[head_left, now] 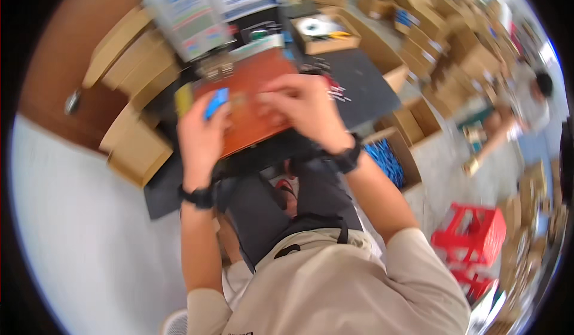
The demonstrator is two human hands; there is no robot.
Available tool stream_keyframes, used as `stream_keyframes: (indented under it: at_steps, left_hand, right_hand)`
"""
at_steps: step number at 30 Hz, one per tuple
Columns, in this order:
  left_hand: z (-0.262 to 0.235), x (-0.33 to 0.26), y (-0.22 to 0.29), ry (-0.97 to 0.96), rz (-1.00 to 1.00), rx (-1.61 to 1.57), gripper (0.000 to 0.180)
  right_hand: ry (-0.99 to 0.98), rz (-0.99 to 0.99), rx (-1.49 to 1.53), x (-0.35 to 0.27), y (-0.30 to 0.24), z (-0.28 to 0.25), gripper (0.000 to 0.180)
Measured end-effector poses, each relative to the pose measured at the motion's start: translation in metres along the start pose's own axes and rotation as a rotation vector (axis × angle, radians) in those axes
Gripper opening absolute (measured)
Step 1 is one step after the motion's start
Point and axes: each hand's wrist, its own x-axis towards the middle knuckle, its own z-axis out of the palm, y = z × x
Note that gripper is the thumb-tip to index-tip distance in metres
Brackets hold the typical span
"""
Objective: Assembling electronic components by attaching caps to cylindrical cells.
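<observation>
My left hand point(200, 134) is closed around a small blue piece point(216, 103) above the near left part of an orange-brown board point(263, 72) on the dark table. My right hand point(305, 110) hovers over the middle of that board with its fingers pinched together; motion blur hides whether anything small sits between them. Both wrists wear dark bands. A heap of small thin pale parts point(338, 91) lies just right of the board on the black mat point(359, 78).
Cardboard boxes ring the table; one at the right holds blue parts point(385, 158), another behind holds a white roll point(315, 27). A red plastic crate point(472, 233) stands on the floor at the right. Another person point(526, 116) is bent over at the far right.
</observation>
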Motion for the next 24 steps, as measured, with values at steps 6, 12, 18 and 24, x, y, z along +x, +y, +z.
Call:
stream_keyframes:
  at_steps: [6, 12, 18, 24]
  left_hand:
    - [-0.004, -0.003, -0.016, -0.07, 0.032, -0.379, 0.015]
    - [-0.009, -0.002, -0.014, -0.23, -0.032, -0.682, 0.016]
    - [-0.007, 0.0, -0.024, -0.107, 0.101, -0.58, 0.028]
    - [-0.006, 0.004, -0.025, -0.132, 0.034, -0.42, 0.026]
  right_hand:
    - [-0.184, -0.087, 0.29, 0.011, -0.002, 0.005, 0.013]
    - [-0.223, -0.053, 0.451, 0.023, 0.001, 0.005, 0.012]
    - [-0.264, -0.038, 0.461, 0.033, 0.002, 0.012, 0.014]
    - [-0.288, -0.06, 0.485, 0.036, 0.007, 0.013, 0.015]
